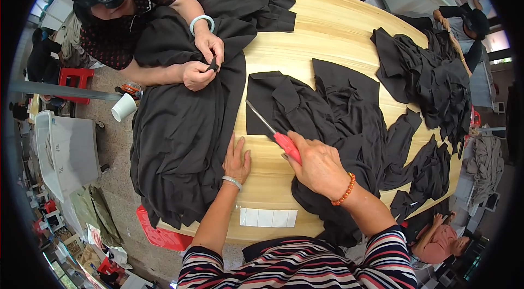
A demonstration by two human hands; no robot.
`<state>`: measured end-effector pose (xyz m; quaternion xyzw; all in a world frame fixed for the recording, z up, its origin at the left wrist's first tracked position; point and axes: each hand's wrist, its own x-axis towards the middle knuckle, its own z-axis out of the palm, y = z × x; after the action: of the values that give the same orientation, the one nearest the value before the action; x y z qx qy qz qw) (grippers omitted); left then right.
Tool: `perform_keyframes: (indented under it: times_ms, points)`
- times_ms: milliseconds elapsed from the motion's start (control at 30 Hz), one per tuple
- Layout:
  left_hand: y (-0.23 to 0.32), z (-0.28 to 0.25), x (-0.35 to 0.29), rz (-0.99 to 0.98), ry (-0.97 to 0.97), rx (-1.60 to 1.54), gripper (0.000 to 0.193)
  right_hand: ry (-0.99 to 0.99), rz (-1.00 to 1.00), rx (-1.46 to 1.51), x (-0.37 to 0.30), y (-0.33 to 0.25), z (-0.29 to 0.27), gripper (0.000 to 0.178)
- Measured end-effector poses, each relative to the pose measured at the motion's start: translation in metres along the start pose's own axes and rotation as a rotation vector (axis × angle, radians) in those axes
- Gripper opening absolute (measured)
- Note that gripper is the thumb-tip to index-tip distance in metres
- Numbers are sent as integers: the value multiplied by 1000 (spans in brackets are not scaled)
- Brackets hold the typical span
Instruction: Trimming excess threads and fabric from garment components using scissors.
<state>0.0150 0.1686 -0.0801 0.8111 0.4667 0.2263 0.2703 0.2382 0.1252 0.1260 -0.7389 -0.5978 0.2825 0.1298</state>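
In my right hand (319, 164) is a red-handled tool (286, 146) with a slim, pointed metal shaft. The fingers are closed around the handle, and the tip points up and left over a black garment (344, 108) spread on the table. I cannot tell whether the tip touches the cloth. My left hand (236, 163) lies open on the wooden table (305, 48), fingers stretched forward. It rests beside the edge of a large heap of black garments (177, 147) and holds nothing.
Across the table on the left, another person's hands (204, 65) pinch a bit of black cloth. More black garments (420, 76) lie at the right, near other people. A white label strip (267, 217) is on the near table edge. A red stool (158, 229) stands below it.
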Motion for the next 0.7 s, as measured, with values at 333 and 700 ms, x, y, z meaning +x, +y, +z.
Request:
perform_keyframes:
  times_ms: [333, 700]
  points:
    - [-22, 9, 6, 148, 112, 124, 39, 98, 212, -72, -121, 41, -16, 48]
    - [83, 49, -60, -5, -182, -410, 39, 142, 632, -93, -293, 156, 20, 84]
